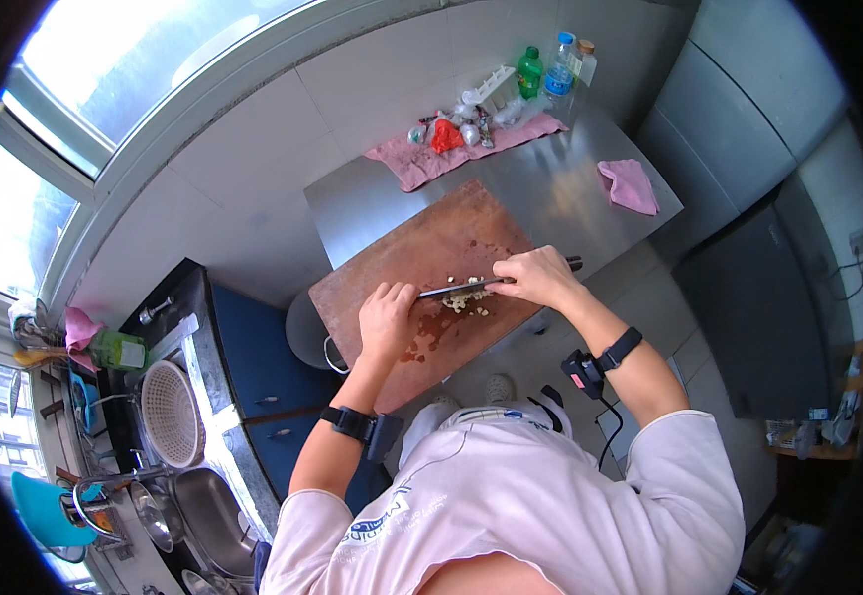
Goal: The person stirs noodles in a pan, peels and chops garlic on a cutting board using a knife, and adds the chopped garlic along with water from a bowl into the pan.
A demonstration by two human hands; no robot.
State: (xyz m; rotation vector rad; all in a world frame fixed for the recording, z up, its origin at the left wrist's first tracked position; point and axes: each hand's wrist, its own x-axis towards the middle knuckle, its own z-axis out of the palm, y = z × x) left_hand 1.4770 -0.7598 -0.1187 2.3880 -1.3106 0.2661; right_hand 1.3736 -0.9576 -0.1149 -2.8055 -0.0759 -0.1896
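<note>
A kitchen knife [455,289] lies across a wet reddish-brown cutting board [409,245], its blade seen nearly edge-on. My right hand [539,277] grips it by the dark handle near the board's right edge. At the blade's far end, my left hand [389,316] has its fingers at the tip; whether they pinch the blade or only rest on it cannot be told. Small pale chopped pieces [465,300], perhaps garlic, are gathered under and beside the blade, between the two hands. Dark wet patches show on the board nearer my body.
The board sits on a steel table [565,178]. Along the wall are a pink cloth [431,167] with plastic bags, a green bottle [529,73] and a clear bottle [561,67]. A folded pink cloth [630,187] lies right. Left stand a colander [171,413] and a sink [212,513].
</note>
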